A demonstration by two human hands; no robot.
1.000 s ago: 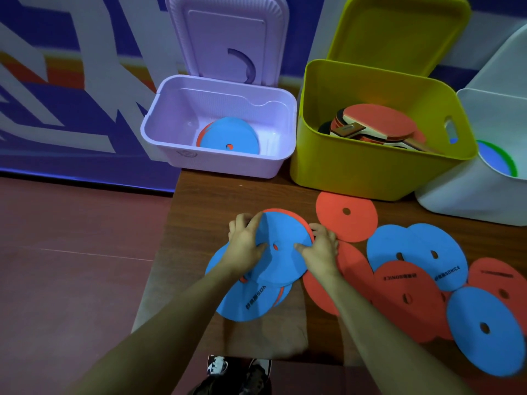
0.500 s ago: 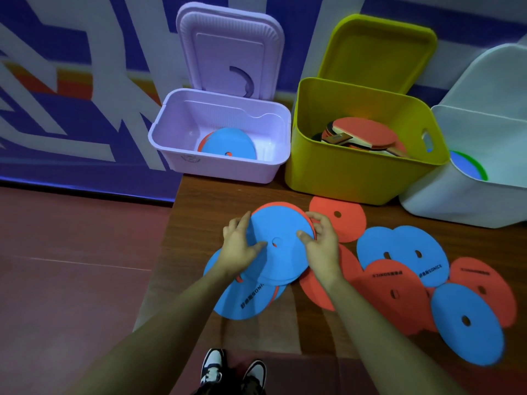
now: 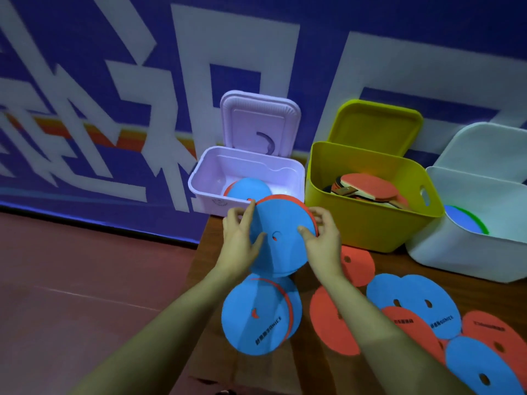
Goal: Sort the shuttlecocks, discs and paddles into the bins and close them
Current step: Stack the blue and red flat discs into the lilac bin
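Head view. Both hands hold a small stack of discs (image 3: 281,238) up off the table (image 3: 211,269), in front of the lilac bin (image 3: 247,178). Blue disc faces the camera; a red rim shows behind its upper right edge, so at least two in the stack, exact count hard to tell. Left hand (image 3: 241,240) grips the stack's left edge, thumb on the blue face, fingers curled round the back. Right hand (image 3: 323,242) grips the right edge the same way, thumb near the centre hole, fingertips over the red rim.

Lilac bin sits at the table's far left corner, lid standing open against the wall; a blue disc on a red one lies inside. Just right of it, the yellow bin (image 3: 368,223), lid also up, holds several paddles (image 3: 368,188), red faces showing. Farther right, the white bin (image 3: 467,252), lid raised, something blue with a green edge inside, partly hidden by the wall of the bin.

On the table below the hands: a blue pile (image 3: 259,315) with a red edge peeking out, hanging over the table's near left side. To the right, loose red and blue discs (image 3: 413,306) overlap one another, spreading towards the frame's right edge.

Behind: blue wall (image 3: 114,81) with large white shapes and an orange stripe. Reddish floor (image 3: 71,280) at left.
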